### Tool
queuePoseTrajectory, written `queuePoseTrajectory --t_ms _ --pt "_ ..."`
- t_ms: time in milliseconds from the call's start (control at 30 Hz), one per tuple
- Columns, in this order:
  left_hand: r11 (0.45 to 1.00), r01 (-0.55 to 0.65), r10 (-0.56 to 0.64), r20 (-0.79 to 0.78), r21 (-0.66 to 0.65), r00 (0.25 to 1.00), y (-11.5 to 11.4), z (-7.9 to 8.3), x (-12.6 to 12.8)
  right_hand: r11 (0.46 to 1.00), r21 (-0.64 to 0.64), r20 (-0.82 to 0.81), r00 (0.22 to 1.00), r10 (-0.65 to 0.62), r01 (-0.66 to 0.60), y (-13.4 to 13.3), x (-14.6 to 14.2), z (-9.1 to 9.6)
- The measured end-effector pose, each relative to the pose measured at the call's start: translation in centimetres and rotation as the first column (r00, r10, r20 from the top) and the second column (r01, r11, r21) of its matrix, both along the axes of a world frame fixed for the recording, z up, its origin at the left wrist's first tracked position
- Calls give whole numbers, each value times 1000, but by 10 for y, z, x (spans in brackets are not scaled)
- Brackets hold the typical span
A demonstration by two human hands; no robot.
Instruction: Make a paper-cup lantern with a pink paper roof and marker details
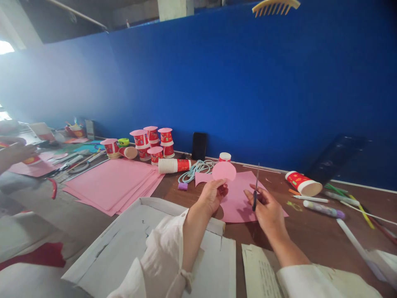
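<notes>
Left hand [214, 196] narrowly pinches a pink paper disc [223, 170] at the left edge of the cut pink sheet [238, 200]; right hand [266, 206], half-curled, holds scissors [255, 198] over that sheet.

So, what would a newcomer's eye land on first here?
Probably the broad blue panel filling the background behind the brown table. Next, the pink paper circle in the left hand, with scissors in the right hand beside it. Left of centre, near the panel, red cups topped with pink discs also stand out.
</notes>
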State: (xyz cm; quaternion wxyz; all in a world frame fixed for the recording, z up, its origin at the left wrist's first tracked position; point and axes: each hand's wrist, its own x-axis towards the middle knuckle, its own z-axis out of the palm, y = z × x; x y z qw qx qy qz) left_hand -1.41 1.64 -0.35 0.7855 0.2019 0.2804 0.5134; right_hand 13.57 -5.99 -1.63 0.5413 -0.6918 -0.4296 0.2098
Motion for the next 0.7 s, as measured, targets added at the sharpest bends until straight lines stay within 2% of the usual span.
queuePoseTrajectory --t_ms 100,267,367,533,700 --pt "999 -39 40 -70 10 997 -1 1 1 999 0 28 999 -38 38 1 6 -2" --pt "992 -112 121 -163 62 979 1 0 2 989 -4 -200 969 144 -148 -4 -12 3" --pt "986 -151 160 -147 68 976 6 -2 1 978 -62 -294 941 171 -197 -9 -24 9" --pt "978 -200 206 -118 65 971 15 -4 -2 908 -196 -407 873 270 -372 -16 -33 15" --pt "977 -178 191 -107 119 976 15 1 -4 863 -180 -481 808 341 -472 -22 -47 24"
